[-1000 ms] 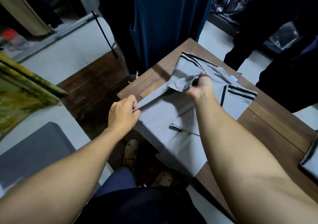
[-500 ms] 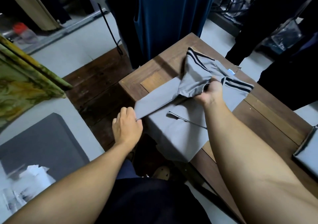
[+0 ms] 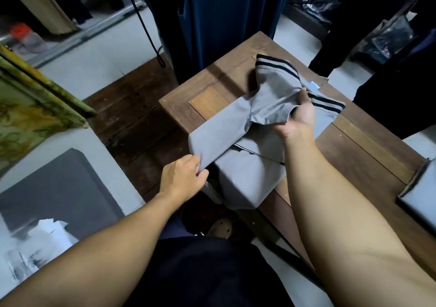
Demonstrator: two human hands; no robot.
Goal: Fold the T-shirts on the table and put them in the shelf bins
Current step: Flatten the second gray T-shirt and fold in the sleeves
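Thumb and fingers of the left hand [image 3: 182, 179] pinched the near folded corner of the grey T-shirt [image 3: 226, 129], just off the edge of the wooden table [image 3: 212, 77]. The shirt lay on this table, its lower part hanging over the near side. Farther on, the right hand [image 3: 299, 115], palm up, gripped the folded sleeve part. Behind hung a dark blue cloth [image 3: 231, 11].

right hand [image 3: 300, 117] turned palm-up, T-shirt [image 3: 226, 127] flap wider
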